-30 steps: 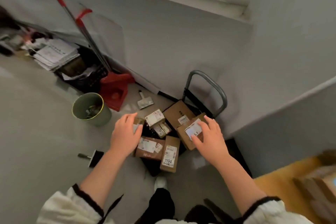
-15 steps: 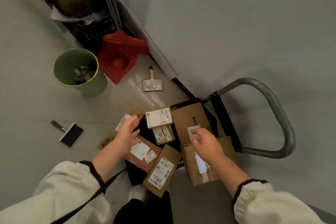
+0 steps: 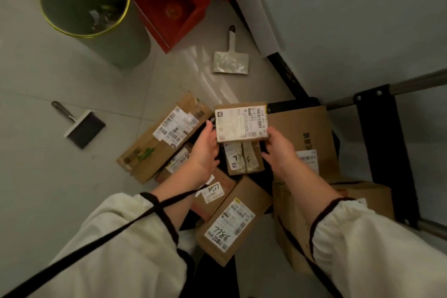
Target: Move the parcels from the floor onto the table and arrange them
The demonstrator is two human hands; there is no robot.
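From the head view, the left hand and right hand grasp a small labelled parcel by its two ends, above the heap. More parcels lie on the floor: one marked 7786 at six o'clock of it, a long box at nine. A green bin stands at eleven.

Brown labelled parcels lie jumbled on the floor; a small parcel seems raised above them.
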